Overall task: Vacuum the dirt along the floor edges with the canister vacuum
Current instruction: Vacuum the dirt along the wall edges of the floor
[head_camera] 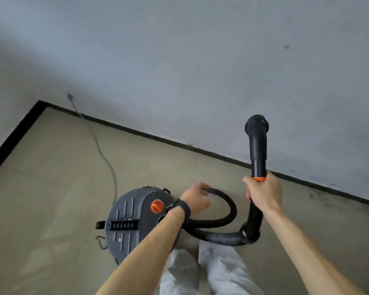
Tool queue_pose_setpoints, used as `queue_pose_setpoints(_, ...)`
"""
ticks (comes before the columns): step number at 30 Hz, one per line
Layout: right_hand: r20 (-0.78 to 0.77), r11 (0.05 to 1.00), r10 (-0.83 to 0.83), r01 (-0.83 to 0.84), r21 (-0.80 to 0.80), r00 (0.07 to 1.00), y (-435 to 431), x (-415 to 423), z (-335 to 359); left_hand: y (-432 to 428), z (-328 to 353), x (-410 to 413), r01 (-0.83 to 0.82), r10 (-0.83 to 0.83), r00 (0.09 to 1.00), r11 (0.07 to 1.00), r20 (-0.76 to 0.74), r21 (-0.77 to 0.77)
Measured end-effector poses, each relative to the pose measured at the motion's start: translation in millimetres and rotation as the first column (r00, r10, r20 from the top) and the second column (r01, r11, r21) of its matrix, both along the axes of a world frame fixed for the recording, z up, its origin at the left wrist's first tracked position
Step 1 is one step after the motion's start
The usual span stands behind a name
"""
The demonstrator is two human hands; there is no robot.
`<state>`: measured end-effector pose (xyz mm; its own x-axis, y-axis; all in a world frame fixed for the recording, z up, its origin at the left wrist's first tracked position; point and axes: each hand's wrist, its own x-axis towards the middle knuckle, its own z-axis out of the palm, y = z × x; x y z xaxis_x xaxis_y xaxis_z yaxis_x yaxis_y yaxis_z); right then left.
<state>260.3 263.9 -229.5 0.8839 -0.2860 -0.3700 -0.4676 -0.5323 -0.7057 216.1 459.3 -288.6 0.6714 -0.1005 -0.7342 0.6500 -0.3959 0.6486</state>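
Note:
A round grey canister vacuum with an orange knob stands on the floor in front of my legs. Its black hose loops to the right and up into a black wand. My right hand grips the wand just below its orange collar, and the round brush nozzle is raised in the air in front of the wall. My left hand, with a black wristband, curls its fingers round the upper bend of the hose loop.
A black baseboard runs along the grey wall and round a corner at the left. Dark dirt lies on the floor by the baseboard at the right. A grey power cord trails from the wall to the canister.

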Motion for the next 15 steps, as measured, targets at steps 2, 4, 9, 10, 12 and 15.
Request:
queue_pose_setpoints(2, 0.054, 0.996, -0.078, 0.080, -0.027, 0.995, -46, -3, 26, -54, 30, 20, 0.200, -0.198, 0.980, 0.973, 0.029, -0.115)
queue_pose_setpoints(4, 0.140, 0.977, -0.207, 0.211, -0.015, 0.968, -96, -6, 53, -113, 62, 30, 0.363, -0.360, 0.932, 0.909, 0.055, -0.206)
queue_pose_setpoints(9, 0.302, 0.818, -0.573, 0.511, 0.264, 0.762, -225, -19, 110, -265, 119, 23, 0.746, -0.703, 0.606, 0.665, 0.372, 0.042)
queue_pose_setpoints(10, 0.304, 0.782, -0.619, 0.533, 0.323, 0.724, -249, -22, 116, -294, 125, 21, 0.774, -0.771, 0.466, 0.593, 0.434, 0.221)
queue_pose_setpoints(12, 0.293, 0.725, -0.680, 0.555, 0.409, 0.672, -296, -32, 121, -352, 133, 18, 0.732, -0.852, 0.248, 0.477, 0.462, 0.487)
queue_pose_setpoints(15, 0.266, 0.656, -0.738, 0.567, 0.498, 0.620, -365, -45, 123, -435, 131, 17, 0.662, -0.872, 0.083, 0.409, 0.482, 0.628)
